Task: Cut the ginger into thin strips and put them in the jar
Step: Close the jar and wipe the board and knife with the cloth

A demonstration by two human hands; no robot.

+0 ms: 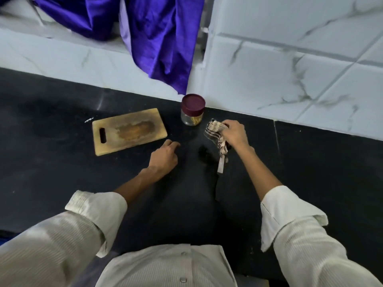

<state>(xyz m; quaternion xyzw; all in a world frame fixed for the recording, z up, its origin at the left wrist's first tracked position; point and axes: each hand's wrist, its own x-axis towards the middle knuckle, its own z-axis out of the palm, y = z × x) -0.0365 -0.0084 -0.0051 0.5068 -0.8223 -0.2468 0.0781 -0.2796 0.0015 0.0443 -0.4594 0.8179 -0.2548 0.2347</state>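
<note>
Two hands work over your black stone worktop, which runs along a wall of white marble-veined tiles; a shiny purple cloth hangs down that wall, its lowest tip just above the jar. To your left on the worktop lies a rectangular wooden cutting board with a slot handle and a dark stain in its middle, bare on top. Your left hand rests on the worktop just beside the board's near right corner, fingers curled under and holding nothing. Your right hand grips a bunched beige rag with dark stripes, whose loose end trails down toward you. A dark knife lies on the worktop below that rag, hard to make out against the black surface. The small clear glass jar stands against the wall between board and rag, its maroon screw lid on, with pale yellow ginger strips showing inside it.
</note>
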